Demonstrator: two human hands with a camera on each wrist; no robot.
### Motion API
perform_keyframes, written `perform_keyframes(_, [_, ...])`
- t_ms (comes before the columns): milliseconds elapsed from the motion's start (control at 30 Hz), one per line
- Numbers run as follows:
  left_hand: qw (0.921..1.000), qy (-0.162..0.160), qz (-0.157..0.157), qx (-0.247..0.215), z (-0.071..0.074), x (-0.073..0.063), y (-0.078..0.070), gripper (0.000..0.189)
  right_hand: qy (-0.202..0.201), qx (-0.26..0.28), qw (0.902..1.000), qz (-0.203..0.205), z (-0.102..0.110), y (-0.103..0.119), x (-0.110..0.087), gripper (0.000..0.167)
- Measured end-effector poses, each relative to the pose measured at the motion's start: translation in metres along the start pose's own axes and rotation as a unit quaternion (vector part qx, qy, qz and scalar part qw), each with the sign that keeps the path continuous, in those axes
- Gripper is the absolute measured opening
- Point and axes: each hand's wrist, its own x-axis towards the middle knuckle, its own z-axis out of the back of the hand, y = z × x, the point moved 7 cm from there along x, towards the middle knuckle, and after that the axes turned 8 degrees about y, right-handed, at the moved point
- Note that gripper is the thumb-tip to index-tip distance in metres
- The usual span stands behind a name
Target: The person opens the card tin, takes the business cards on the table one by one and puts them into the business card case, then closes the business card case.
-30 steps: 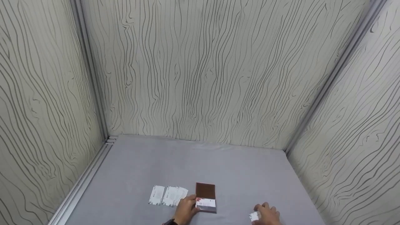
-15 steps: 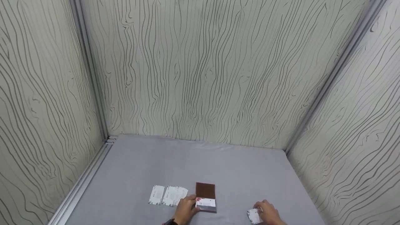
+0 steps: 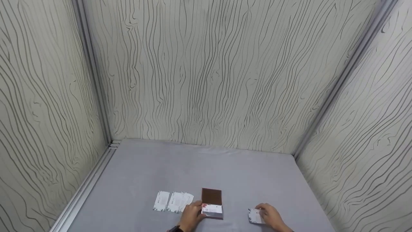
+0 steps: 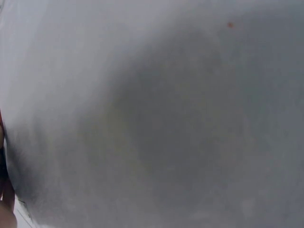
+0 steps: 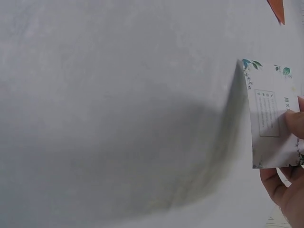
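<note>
Cards (image 3: 255, 216) pinched in right hand (image 3: 271, 216), lower right of the head view; open case (image 3: 211, 196) gripped by left hand (image 3: 190, 215), lower centre; spread cards (image 3: 180, 201) beside.

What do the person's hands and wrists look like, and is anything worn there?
The left hand and right hand are ungloved. A dark wristband shows at the left wrist, cropped by the head view's lower edge; no marking is readable. Whether the right wrist wears one is unclear. No sleeves show.

Grey cloth-covered table (image 3: 206, 169): open brown case (image 3: 211, 197), fanned white cards (image 3: 179, 201) near it, other white cards (image 3: 161, 201) just left.
</note>
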Motion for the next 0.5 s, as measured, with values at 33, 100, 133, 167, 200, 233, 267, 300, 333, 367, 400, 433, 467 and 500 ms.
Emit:
perform_keyframes(33, [1.0000,-0.004,-0.005,0.000,0.000,0.000,0.000,0.030,-0.001,0.004,1.0000,0.002,0.000,0.000,0.001,0.024])
perform_keyframes(100, [0.9999,-0.012,-0.012,-0.003,0.001,0.000,-0.001,0.030,-0.002,0.014,0.9999,0.004,-0.001,0.001,0.002,0.024])
perform_keyframes(133, [0.9998,-0.012,-0.013,-0.006,0.000,0.000,-0.001,0.030,-0.003,0.018,0.9998,0.005,-0.001,0.002,0.003,0.024])
perform_keyframes(167, [0.9998,-0.013,-0.012,-0.010,0.001,0.000,-0.001,0.029,-0.003,0.021,0.9998,0.005,-0.002,0.002,0.003,0.023])
perform_keyframes(200, [0.9998,-0.012,-0.010,-0.012,0.002,0.000,-0.002,0.028,-0.003,0.024,0.9997,0.007,-0.002,0.003,0.004,0.023])
perform_keyframes(233, [0.9998,-0.011,-0.009,-0.013,0.001,0.001,-0.001,0.027,-0.002,0.027,0.9996,0.010,-0.002,0.004,0.005,0.022])
perform_keyframes(267, [0.9998,-0.009,-0.006,-0.014,0.001,0.001,-0.001,0.026,-0.001,0.031,0.9995,0.012,-0.003,0.006,0.005,0.022])
perform_keyframes(300, [0.9999,-0.007,-0.004,-0.014,0.001,0.001,-0.001,0.025,0.001,0.033,0.9993,0.015,-0.004,0.008,0.006,0.021])
perform_keyframes(333, [0.9999,-0.006,-0.004,-0.014,0.001,0.001,-0.001,0.025,0.001,0.035,0.9993,0.017,-0.004,0.009,0.007,0.021])
perform_keyframes(367, [0.9999,-0.006,-0.004,-0.015,0.001,0.001,-0.002,0.024,0.003,0.034,0.9992,0.019,-0.006,0.010,0.008,0.020])
perform_keyframes(400, [0.9999,-0.005,-0.005,-0.014,0.001,0.001,-0.001,0.025,0.004,0.036,0.9991,0.021,-0.007,0.012,0.009,0.019])
perform_keyframes(433, [0.9999,-0.007,-0.007,-0.012,0.001,0.002,-0.001,0.025,0.006,0.036,0.9991,0.021,-0.008,0.012,0.010,0.018])
perform_keyframes(467, [0.9999,-0.007,-0.007,-0.012,0.001,0.001,-0.001,0.025,0.007,0.036,0.9991,0.021,-0.009,0.014,0.011,0.018])
perform_keyframes(500, [0.9999,-0.004,-0.006,-0.013,0.001,0.001,-0.001,0.026,0.008,0.035,0.9992,0.020,-0.010,0.014,0.012,0.017])
